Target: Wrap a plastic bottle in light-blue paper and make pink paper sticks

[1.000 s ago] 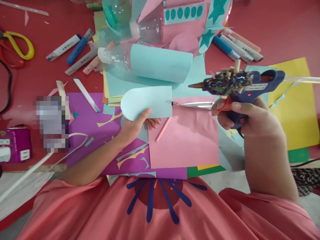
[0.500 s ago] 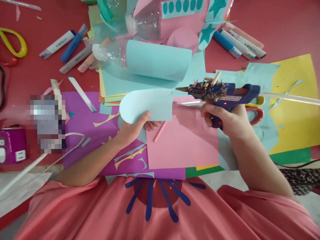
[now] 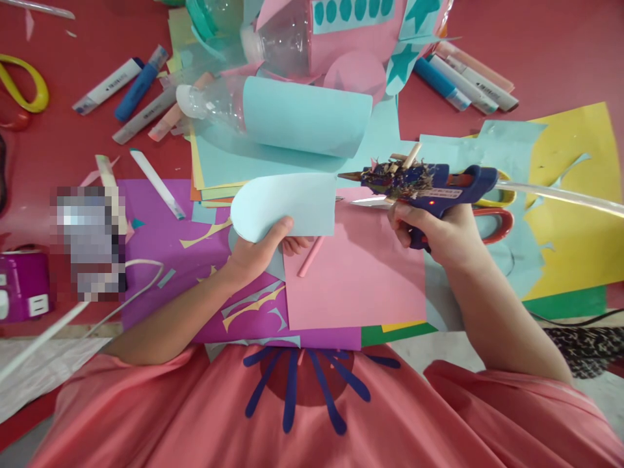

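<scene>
My left hand (image 3: 263, 250) grips a light blue paper piece (image 3: 287, 201) with one rounded end, thumb on top and fingers beneath. In my right hand (image 3: 439, 234) is a blue glue gun (image 3: 443, 188), its nozzle pointing left at the paper's upper right corner. Dried bits and scraps cling to the gun's front, and a clear glue stick sticks out of its back. Under both hands lies a pink sheet (image 3: 361, 279) with a small pink strip (image 3: 311, 256) on it. A bottle wrapped in light blue paper (image 3: 307, 117) lies just beyond.
Markers (image 3: 141, 81) lie at the back left, more markers (image 3: 468, 78) at the back right. Pink-wrapped bottle (image 3: 355, 39) stands behind. Red-and-yellow-handled scissors (image 3: 502, 224) lie partly under the gun. A purple sheet (image 3: 160, 260) with scraps, a phone-like blurred object and a white cord are at left.
The glue gun in my right hand has moved slightly left, bringing its nozzle to the paper's corner. My left hand and the paper have barely moved.
</scene>
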Available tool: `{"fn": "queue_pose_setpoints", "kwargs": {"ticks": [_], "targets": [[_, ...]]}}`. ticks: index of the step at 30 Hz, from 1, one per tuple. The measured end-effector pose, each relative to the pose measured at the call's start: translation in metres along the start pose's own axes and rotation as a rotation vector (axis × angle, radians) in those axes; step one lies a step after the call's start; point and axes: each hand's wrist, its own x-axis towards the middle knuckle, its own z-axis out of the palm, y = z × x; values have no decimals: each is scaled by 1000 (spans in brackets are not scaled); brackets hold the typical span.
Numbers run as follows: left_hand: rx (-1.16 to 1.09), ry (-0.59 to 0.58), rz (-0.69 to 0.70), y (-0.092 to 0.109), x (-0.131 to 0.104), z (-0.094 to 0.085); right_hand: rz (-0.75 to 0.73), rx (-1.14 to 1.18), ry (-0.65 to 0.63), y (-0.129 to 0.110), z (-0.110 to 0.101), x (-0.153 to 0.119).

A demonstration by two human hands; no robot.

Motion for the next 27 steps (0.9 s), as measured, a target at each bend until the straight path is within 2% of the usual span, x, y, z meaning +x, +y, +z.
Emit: {"fn": "queue_pose_setpoints", "kwargs": {"ticks": [17, 22, 27], "targets": [[14, -14, -3, -1, 0, -1, 0, -32, -16, 2, 0, -1], [-6, 11, -14, 0, 0, 1, 21, -47, -57, 2, -1, -2], [1, 32, -44, 2, 0, 2, 48, -70, -27, 1, 1, -3]]}}
